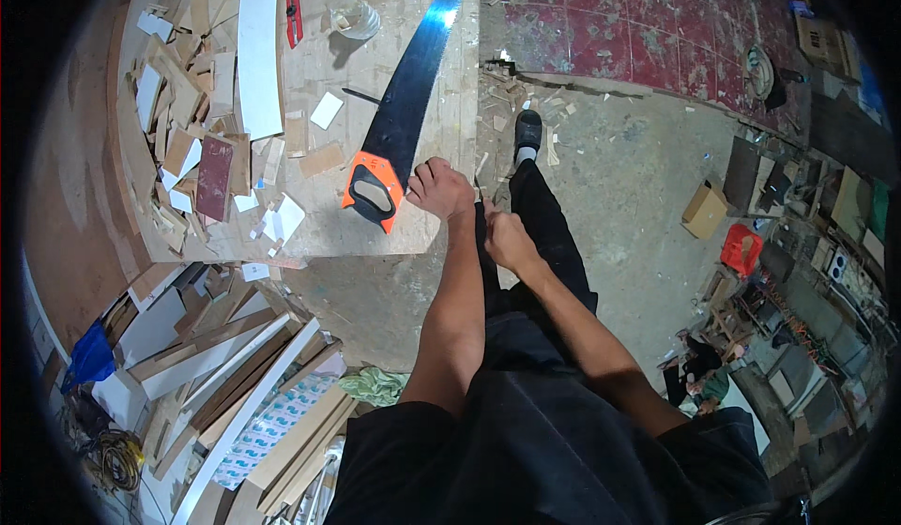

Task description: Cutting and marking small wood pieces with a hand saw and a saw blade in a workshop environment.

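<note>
A hand saw (405, 93) with a dark blade and an orange-and-black handle lies on the wooden workbench (413, 229). My left hand (441, 189) is at the bench's right edge, just right of the saw handle, its fingers curled; what they hold, if anything, is hidden. Beyond the edge, lower and to the right, my right hand (508, 241) is closed around something thin whose tip points up between the hands; its kind is not clear. A dark thin stick (360, 95) touches the saw blade. A white rectangular piece (327, 110) lies left of the saw.
A red utility knife (294, 15), a clear cup (356, 20) and a long white strip (260, 51) lie on the bench. Wood offcuts (202, 84) pile at its left. Boards (249, 375) lean below. Another person (699, 375) is at the lower right, near a cardboard box (704, 210).
</note>
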{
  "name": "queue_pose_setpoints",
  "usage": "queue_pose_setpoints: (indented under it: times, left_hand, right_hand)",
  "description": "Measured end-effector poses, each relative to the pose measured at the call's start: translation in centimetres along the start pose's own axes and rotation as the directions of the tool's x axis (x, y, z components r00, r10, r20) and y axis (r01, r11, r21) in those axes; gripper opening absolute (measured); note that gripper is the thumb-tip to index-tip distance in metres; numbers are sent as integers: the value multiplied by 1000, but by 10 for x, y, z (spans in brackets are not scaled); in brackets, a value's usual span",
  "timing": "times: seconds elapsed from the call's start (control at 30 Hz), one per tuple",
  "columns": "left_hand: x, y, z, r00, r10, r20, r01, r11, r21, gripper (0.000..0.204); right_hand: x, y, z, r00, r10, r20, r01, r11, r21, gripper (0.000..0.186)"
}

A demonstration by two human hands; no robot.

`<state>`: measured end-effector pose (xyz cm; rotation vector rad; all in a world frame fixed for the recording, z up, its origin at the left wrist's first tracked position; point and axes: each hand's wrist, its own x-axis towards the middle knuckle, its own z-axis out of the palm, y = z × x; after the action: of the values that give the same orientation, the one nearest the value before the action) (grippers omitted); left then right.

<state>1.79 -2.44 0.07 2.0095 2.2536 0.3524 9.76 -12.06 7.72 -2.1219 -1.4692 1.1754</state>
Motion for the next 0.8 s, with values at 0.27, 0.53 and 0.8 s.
queue_pose_setpoints:
  times: [0.27, 0.53, 0.8]
  left_hand:
    - [5, -9, -3, 1000, -1, -16, 1, 1000, 20, 13]
    - [7, -8, -1, 1000, -1, -19, 2, 1000, 23, 13]
    - [2, -19, -2, 998, -57, 36, 55, 997, 61, 14]
  right_hand:
    - [-3, -11, 1, 992, 50, 118, -58, 996, 63, 59]
    - [-9, -17, -10, 990, 55, 134, -59, 998, 28, 58]
    - [-19, -40, -8, 997, 72, 23, -75, 986, 151, 40]
